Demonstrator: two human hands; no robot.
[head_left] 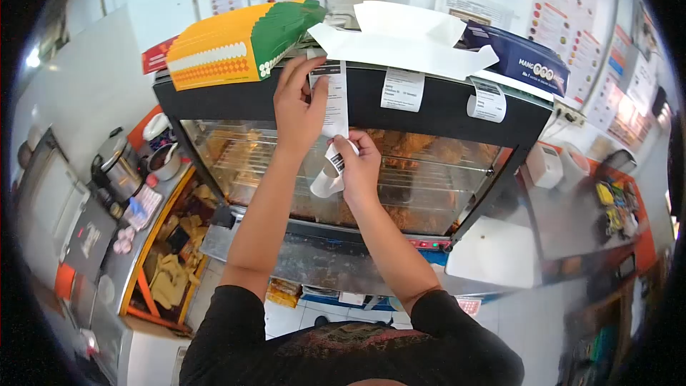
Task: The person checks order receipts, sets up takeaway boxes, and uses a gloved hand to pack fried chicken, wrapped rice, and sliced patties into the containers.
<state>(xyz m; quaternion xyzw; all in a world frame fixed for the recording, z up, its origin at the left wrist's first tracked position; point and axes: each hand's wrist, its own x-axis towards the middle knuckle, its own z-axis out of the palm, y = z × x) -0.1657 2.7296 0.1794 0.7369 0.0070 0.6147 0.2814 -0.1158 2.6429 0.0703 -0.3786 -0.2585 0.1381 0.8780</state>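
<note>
A long printed receipt (333, 107) hangs over the black top edge of a glass food warmer (250, 104). My left hand (301, 100) is closed on its upper part, with the thumb on the print and the fingers at the warmer's edge. Lower down, my right hand (361, 170) pinches the paper between thumb and fingers in front of the glass. Below that pinch a curled white end (327, 184) dangles; whether it is the same strip I cannot tell. To the right, two more receipts, one flat (402, 90) and one curling (487, 100), hang from the same edge.
On top of the warmer lie stacked yellow-and-green cartons (214, 46), a folded white carton (400, 39) and dark blue boxes (518, 57). Browned food sits on racks behind the glass. A kettle (120, 161) stands on the left counter; a white board (493, 251) lies at right.
</note>
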